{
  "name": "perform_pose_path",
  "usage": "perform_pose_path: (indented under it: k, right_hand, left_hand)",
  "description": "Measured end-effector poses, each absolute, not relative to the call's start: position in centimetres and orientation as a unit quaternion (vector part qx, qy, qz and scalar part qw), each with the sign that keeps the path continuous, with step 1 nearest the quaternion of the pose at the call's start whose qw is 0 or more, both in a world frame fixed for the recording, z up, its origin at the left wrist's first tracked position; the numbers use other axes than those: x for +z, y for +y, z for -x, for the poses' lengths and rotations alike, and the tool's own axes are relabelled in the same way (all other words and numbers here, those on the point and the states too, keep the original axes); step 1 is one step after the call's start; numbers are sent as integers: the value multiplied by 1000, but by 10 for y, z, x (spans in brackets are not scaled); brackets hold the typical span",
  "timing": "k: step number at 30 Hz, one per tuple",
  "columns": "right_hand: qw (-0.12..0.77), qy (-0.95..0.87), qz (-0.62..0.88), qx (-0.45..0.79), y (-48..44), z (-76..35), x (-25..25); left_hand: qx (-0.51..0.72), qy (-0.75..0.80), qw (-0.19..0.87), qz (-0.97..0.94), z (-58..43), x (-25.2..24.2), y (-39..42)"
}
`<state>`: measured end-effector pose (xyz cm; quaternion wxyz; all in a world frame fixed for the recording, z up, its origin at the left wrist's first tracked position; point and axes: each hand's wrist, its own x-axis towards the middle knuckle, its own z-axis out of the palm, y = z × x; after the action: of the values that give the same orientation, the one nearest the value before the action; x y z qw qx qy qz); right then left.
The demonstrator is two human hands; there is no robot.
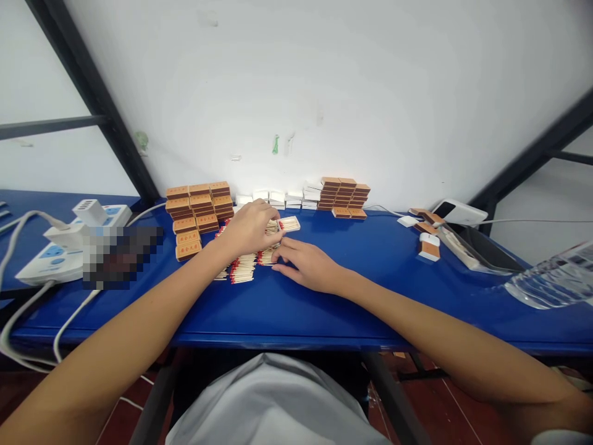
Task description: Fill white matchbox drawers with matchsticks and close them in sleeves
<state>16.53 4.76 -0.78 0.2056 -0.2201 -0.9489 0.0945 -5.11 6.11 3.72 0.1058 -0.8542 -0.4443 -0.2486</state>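
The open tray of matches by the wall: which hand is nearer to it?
Left. The left hand sits right beside the open tray of matches, fingers at its edge. The right hand lies lower, toward the person, by the loose matches.

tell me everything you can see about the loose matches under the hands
The loose matches are thin pale wooden sticks with red heads, lying flat in rough bundles on the blue table, in front of the left stack of matchboxes. The left hand rests over them, holding some, near an open tray of matches. The right hand touches the nearest bundle with its fingertips. A count is not possible.
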Motion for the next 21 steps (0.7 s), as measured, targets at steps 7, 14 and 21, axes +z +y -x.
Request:
perform_pose_path:
  k: [7, 14, 21]
  right_hand:
    - [204, -947, 229, 97, 49, -164, -8]
    - [207, -943, 235, 113, 51, -161, -8]
    - [182, -951, 228, 101, 51, -166, -4]
  left_hand:
    - [-245, -446, 108, 854, 52, 37, 61]
    - [-242, -448, 105, 854, 52, 37, 62]
    - [-233, -454, 103, 854, 52, 36, 62]
